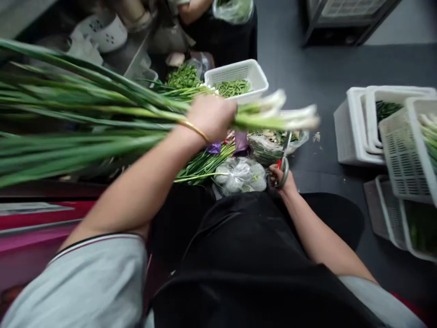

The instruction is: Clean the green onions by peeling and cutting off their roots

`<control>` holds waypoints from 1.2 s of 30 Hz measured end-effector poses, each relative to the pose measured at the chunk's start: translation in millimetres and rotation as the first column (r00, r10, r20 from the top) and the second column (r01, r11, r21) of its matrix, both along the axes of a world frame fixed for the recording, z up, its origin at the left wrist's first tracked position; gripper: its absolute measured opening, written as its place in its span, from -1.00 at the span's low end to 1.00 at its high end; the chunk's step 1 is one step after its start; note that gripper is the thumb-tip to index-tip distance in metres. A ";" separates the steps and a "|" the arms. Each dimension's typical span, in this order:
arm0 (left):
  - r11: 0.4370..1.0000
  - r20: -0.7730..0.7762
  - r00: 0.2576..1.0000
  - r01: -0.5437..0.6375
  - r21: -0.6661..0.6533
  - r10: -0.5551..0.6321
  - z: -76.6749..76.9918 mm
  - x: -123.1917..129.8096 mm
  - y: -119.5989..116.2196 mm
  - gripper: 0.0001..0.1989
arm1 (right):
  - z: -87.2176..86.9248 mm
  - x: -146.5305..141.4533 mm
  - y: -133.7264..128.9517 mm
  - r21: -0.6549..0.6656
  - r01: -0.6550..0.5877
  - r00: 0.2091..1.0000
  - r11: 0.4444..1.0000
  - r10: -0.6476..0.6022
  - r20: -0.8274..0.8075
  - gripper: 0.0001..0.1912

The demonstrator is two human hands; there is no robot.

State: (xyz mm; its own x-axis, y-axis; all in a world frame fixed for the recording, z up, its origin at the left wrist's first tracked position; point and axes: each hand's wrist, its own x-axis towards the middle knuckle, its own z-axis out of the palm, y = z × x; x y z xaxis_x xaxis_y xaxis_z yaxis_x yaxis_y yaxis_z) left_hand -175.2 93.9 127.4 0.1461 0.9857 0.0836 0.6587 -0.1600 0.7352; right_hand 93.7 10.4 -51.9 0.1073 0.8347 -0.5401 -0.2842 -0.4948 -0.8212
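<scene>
My left hand (213, 117) is closed around a bunch of long scallions (136, 111), held up across the view. Their green leaves reach the left edge, and the white root ends point right, blurred by motion. Lower down at the right, my right hand (282, 176) grips a pair of scissors (284, 168) by the handles, blades pointing up. Beneath the root ends sits a clear plastic bag (297, 145) with trimmings in it. A bag of round, pale vegetables in white netting (241, 175) lies close to my lap, beside more loose scallions (211, 161).
A white basket (262, 84) of green beans stands ahead, with leafy greens (184, 76) to its left. Stacked white crates (362, 123) with vegetables fill the right side. Another person's arm (194, 10) shows at the top. Scraps (317, 136) lie on the dark floor.
</scene>
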 end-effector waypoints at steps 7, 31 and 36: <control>0.746 -0.640 0.522 -0.009 -0.666 -0.564 -199.9 -18.3 -19.7 -0.53 | 17.8 9.9 22.1 -0.068 -0.029 0.931 0.997 0.002 -0.365 -0.65; 1.000 0.105 0.994 -0.009 0.001 0.009 -36.0 -74.2 27.7 -0.51 | 44.2 -20.9 9.6 0.241 -0.155 0.981 0.958 0.178 -0.076 -0.49; 0.987 0.512 0.855 0.005 0.158 -0.086 88.6 -26.1 -7.8 -0.57 | 134.8 -21.6 29.3 0.614 -0.182 0.971 0.768 0.237 -0.008 -0.50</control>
State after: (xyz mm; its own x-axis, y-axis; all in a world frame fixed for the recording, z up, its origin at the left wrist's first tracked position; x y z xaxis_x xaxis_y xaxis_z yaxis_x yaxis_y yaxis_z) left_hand -201.3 86.1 216.1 0.0860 0.9497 0.3011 0.1803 -0.3120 0.9328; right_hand 72.1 39.7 82.9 -0.1299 0.9878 0.0854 -0.3105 0.0413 -0.9497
